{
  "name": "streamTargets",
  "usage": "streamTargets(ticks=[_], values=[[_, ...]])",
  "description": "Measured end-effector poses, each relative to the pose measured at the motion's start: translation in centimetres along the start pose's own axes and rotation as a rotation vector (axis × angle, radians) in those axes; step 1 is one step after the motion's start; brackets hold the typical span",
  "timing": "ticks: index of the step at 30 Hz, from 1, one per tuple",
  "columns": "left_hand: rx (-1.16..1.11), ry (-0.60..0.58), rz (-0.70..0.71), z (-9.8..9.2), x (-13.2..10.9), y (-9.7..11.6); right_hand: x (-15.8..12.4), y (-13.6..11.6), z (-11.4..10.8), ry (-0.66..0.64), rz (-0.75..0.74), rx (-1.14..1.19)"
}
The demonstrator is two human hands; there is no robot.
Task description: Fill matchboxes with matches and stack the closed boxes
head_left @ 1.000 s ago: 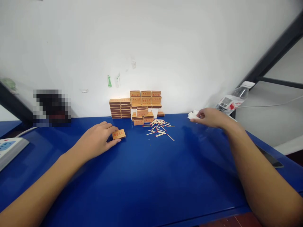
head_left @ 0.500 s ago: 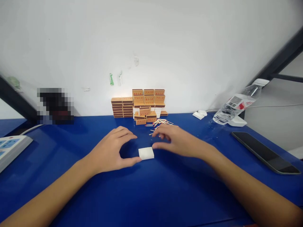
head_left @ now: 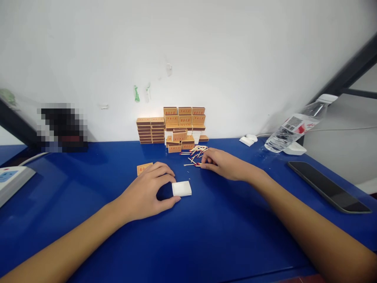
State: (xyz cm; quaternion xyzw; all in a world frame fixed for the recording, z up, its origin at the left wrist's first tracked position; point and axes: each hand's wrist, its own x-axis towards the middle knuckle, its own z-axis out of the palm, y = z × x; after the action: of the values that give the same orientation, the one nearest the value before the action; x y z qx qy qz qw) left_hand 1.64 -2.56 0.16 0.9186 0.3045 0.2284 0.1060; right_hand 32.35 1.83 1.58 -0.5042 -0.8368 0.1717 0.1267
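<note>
My left hand (head_left: pixel 149 190) rests on the blue table (head_left: pixel 188 236), thumb and fingers curled around the left end of a small white box tray (head_left: pixel 182 188). Just behind that hand lies an orange matchbox sleeve (head_left: pixel 143 168). My right hand (head_left: pixel 225 164) reaches into the loose matches (head_left: pixel 196 152), its fingertips pinched together on matches at the pile's near edge. Stacks of orange matchboxes (head_left: pixel 172 126) stand against the wall behind.
A tilted water bottle (head_left: pixel 296 126) and a small white object (head_left: pixel 247 140) sit at the back right. A black phone (head_left: pixel 330 186) lies flat on the right. A white power strip (head_left: pixel 10 181) is at the left edge.
My right hand came from the far right to the white tray, then moved back to the match pile. My left hand left the orange sleeve and now holds the white tray.
</note>
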Motion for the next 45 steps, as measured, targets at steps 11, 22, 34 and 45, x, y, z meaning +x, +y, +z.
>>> streamTargets(ticks=[11, 22, 34, 45], values=[[0.017, 0.002, 0.006, 0.0, 0.0, 0.1, -0.5, -0.6, 0.6, -0.079, -0.022, -0.035], [0.017, 0.002, 0.009, -0.1, 0.0, 0.0, -1.0, -1.1, 0.4, -0.099, -0.023, -0.046], [0.032, -0.003, 0.015, -0.1, 0.1, 0.1, -1.1, -1.2, 0.0, -0.018, -0.021, 0.022], [-0.012, 0.014, 0.035, 0.0, 0.1, 0.2, -1.7, -5.0, 1.4, 0.102, -0.158, 0.330]])
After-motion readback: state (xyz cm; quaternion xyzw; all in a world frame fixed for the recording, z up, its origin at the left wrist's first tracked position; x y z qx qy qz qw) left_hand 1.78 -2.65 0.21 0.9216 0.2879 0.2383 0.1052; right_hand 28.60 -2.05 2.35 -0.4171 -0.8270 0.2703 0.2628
